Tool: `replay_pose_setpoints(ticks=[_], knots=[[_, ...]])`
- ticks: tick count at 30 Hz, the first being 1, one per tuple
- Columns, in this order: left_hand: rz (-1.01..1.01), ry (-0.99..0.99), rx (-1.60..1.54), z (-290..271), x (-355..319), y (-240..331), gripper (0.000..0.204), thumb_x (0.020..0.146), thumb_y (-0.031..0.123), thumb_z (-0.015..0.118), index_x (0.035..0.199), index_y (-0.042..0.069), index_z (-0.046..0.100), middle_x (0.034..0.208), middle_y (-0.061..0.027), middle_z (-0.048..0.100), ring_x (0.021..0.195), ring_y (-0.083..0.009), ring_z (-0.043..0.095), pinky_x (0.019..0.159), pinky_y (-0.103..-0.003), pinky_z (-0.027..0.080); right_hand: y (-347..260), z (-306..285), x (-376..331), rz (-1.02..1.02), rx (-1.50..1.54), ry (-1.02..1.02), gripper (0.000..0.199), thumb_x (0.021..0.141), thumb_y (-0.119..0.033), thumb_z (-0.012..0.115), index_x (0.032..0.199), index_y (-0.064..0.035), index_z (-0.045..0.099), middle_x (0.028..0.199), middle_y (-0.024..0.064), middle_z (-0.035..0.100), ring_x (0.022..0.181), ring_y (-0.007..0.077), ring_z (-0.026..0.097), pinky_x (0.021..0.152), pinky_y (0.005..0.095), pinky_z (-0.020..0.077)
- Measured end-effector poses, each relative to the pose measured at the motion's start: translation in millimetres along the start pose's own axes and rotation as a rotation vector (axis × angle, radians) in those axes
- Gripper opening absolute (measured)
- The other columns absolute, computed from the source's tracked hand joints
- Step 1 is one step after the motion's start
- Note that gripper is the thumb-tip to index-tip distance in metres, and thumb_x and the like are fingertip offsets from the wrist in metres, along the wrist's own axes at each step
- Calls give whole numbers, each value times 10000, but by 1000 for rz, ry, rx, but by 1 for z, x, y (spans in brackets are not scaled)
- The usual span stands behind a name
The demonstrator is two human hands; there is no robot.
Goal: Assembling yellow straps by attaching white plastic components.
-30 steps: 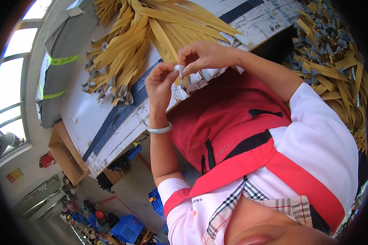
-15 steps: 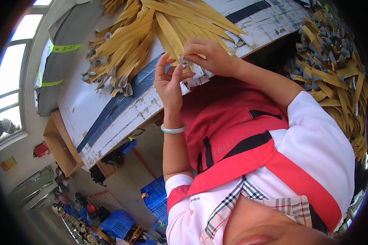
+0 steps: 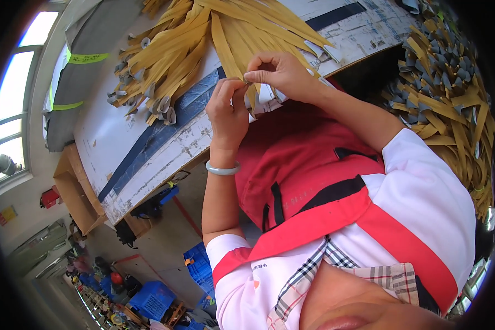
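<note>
**Hands pinch a strap end at the table edge**

Both hands meet at the near edge of the table [image 3: 126, 148], over the pile of yellow straps [image 3: 203, 49]. The left hand [image 3: 228, 113] has its fingers curled in, thumb and forefinger closed on the end of one strap [image 3: 225, 55] where a small grey tip shows. The right hand [image 3: 278, 71] is also closed narrow, its fingertips pinched on the same small piece just beside the left thumb; what exactly sits between the fingertips is too small to tell. A pale bangle [image 3: 223, 169] rings the left wrist.

The strap in hand runs up from the fingers into the fan of straps spread across the table. Many of those straps already carry grey ends [image 3: 159, 104], bunched along the left side of the pile, so a good share looks fitted. A second heap of straps with grey ends [image 3: 451, 93] lies to the right, off the table and lower; whether that heap is finished work or stock, I cannot tell. The one in the fingers seems to be mid-fitting, and how many on the table remain bare is not clear, since most near ends are hidden under others.
</note>
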State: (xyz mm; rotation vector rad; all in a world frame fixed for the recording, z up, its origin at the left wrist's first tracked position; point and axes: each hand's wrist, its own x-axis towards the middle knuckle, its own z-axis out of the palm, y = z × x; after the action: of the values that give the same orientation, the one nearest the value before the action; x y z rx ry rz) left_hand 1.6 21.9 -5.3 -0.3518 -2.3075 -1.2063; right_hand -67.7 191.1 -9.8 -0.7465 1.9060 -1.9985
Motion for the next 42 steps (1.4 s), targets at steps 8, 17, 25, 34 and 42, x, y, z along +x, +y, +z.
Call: replay_pose_setpoints(ticks=[8,17,25,34,42], knots=[[-388,669,-487,-74,1,-35,81,961,-6,578,1033,-3,542,976,-121,627,771,-174,668,692,-293,593,-3,-19,2,118,-9,83,246,958,-275,665,919,-32,665,770,-40,592,688,38,530,640,216,442],[-477,169,-309,-12,-43,-32,59,906,15,673,963,0,679,866,-31,674,826,-103,629,755,-236,505,3,-12,-6,-162,-1115,-583,181,826,-116,666,987,-53,614,1014,115,564,956,323,627,731,433,523],[-350,-42,-329,11,-29,-11,172,830,-39,684,998,2,681,1009,-81,678,895,-161,633,811,-272,495,5,-33,11,49,-454,-620,141,869,-109,680,888,-39,559,870,64,585,782,206,630,660,343,519],[-287,15,-607,8,-6,-21,135,810,-99,675,895,4,656,954,-62,670,912,-153,619,843,-263,482,-11,-31,27,230,121,-513,176,936,-205,664,947,-42,598,833,16,628,780,95,622,693,242,512],[-490,76,-613,11,-3,-15,85,900,-58,615,932,15,583,869,-41,627,810,-88,579,745,-216,465,-13,-26,33,152,-71,-476,130,917,-143,663,939,-20,626,806,28,676,725,86,639,655,234,518]])
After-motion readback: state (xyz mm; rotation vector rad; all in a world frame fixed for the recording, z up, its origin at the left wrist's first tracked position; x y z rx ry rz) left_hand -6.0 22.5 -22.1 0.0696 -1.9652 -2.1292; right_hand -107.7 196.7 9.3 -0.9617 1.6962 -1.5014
